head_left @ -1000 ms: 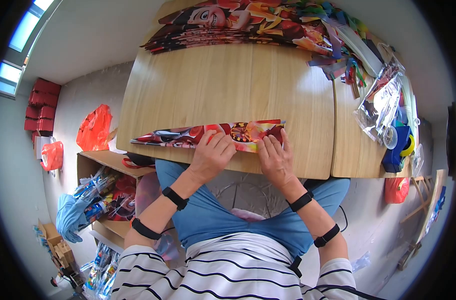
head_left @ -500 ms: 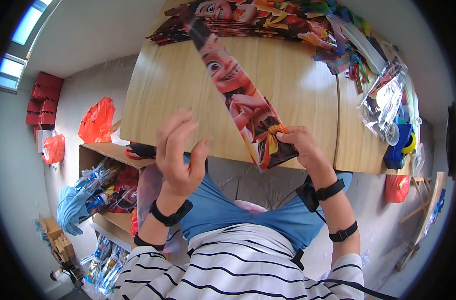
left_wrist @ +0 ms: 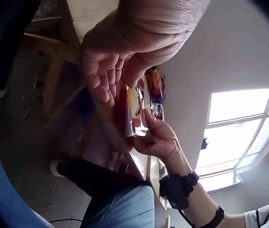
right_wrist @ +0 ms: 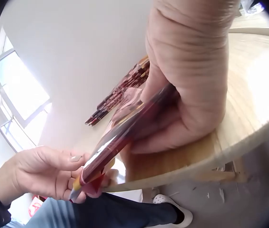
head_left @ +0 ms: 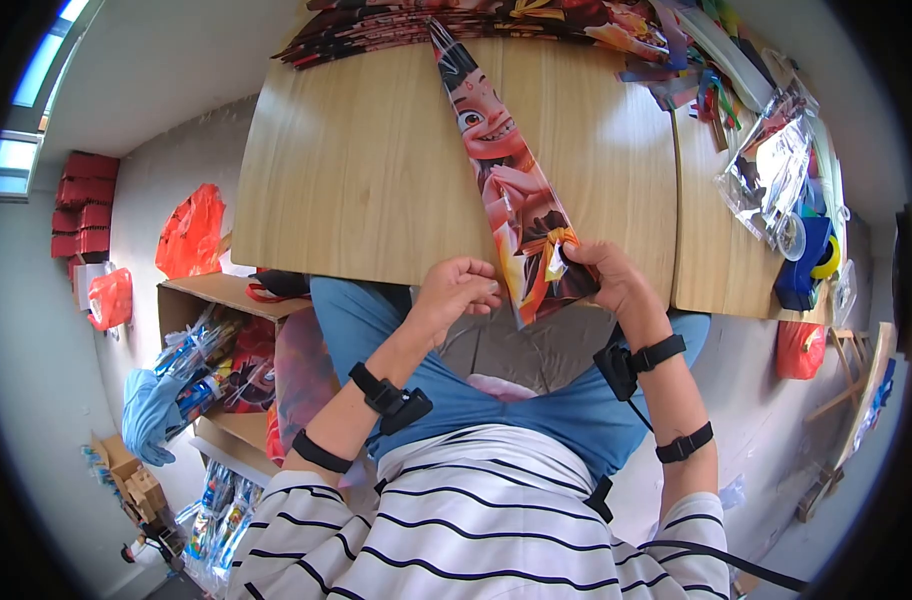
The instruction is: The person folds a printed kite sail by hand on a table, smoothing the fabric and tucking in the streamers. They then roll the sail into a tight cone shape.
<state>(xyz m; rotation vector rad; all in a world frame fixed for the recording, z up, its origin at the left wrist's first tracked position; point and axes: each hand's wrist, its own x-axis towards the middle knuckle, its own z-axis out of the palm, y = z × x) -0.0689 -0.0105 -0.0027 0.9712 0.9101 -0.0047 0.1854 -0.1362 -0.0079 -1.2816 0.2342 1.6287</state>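
A long, tapering folded glossy sheet, printed with a cartoon figure, slants over the table with its narrow tip toward the back. My right hand pinches the right edge of its wide end, thumb on top and fingers beneath. In the right wrist view the sheet is seen edge-on, its layers lying together between thumb and fingers. My left hand is beside the sheet's lower left edge, its fingers loosely bent. The left wrist view shows the left thumb and fingertips apart, close to the sheet's wide end.
A stack of similar printed sheets lies along the back of the wooden table. Coloured ribbons, clear plastic packaging and a blue tape dispenser are on the right. An open cardboard box with packed goods stands at lower left.
The sheet lay flat across the table's front edge under both hands; the right hand lifted and turned it, tip to the back. The left hand rose away, then came down beside its edge.
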